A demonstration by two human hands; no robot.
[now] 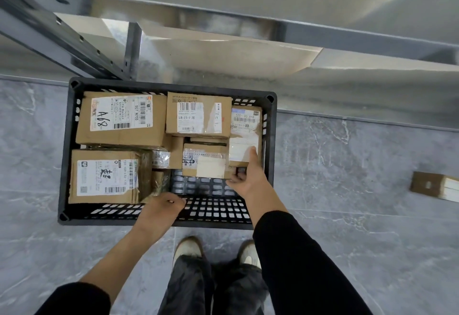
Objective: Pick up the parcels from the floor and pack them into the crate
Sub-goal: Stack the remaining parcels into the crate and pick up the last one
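With our right hand we grasp the labelled parcel at 3 o'clock inside the crate, fingers curled under its near edge; our left hand is clenched at the 6 o'clock wall.

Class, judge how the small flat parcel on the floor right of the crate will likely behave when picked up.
The small parcel probably stays stiff: its brown cardboard edges look straight. Lying flat on the floor, it should not roll. It seems light for a one-hand grip, being thin.

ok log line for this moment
step: packing | right hand: holds small parcel in black crate | left hand: curled by taped parcel | floor parcel: waiting
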